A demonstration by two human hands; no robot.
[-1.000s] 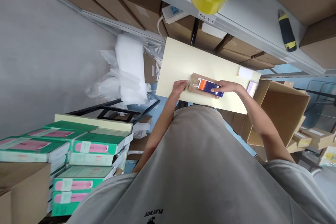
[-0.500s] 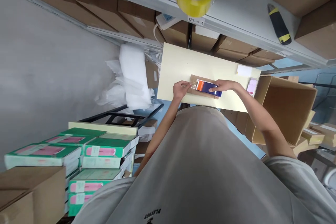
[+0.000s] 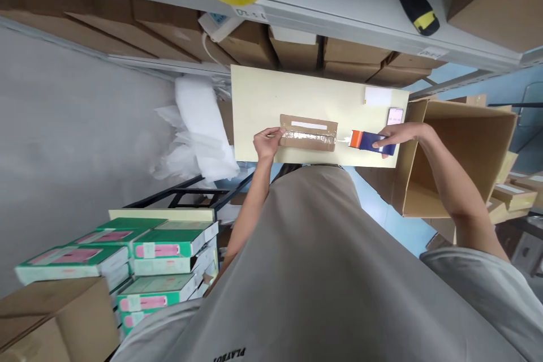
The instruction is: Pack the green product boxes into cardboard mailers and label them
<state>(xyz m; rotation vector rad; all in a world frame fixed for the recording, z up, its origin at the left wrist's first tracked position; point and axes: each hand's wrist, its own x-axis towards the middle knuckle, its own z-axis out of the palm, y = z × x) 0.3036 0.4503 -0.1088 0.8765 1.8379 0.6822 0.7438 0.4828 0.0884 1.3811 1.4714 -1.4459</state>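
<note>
I see the brown parcel point(image 3: 308, 124) lying flat on the cream surface point(image 3: 263, 90), between the two hands. The left hand point(image 3: 266, 142) pinches its left end. The right hand point(image 3: 399, 136), just off its right end, grips the tape dispenser point(image 3: 368, 140).

Brown parcel point(image 3: 308, 133) – orange-and-blue dispenser point(image 3: 370, 141) – on a pale yellow table point(image 3: 271, 90), green-pink boxes point(image 3: 165, 243) nearby
</note>
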